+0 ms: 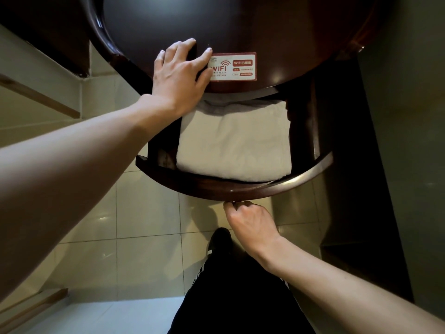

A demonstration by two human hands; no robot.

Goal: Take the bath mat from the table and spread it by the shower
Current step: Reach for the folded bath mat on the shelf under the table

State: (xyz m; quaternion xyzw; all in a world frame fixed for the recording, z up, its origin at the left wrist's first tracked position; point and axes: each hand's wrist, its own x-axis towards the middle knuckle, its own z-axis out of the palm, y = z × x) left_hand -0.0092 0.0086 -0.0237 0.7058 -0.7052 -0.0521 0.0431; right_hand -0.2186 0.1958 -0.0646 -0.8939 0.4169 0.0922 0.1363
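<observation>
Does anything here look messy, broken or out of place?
Nothing much stands out. The white bath mat lies neatly folded in the open drawer of the dark table. The right hand is at the drawer front and the left hand rests flat on the tabletop, touching the WIFI sign. Nothing looks spilled or damaged.

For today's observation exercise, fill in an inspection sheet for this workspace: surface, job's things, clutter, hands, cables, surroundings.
Surface: dark glossy round wooden table, drawer pulled open.
Job's things: folded white terry bath mat lying in drawer, grey cloth behind it.
Clutter: red-and-white WIFI card on tabletop.
Hands: left hand flat on tabletop; right hand with fingers at drawer's front underside.
Cables: nothing seen.
Surroundings: beige tiled floor.
</observation>
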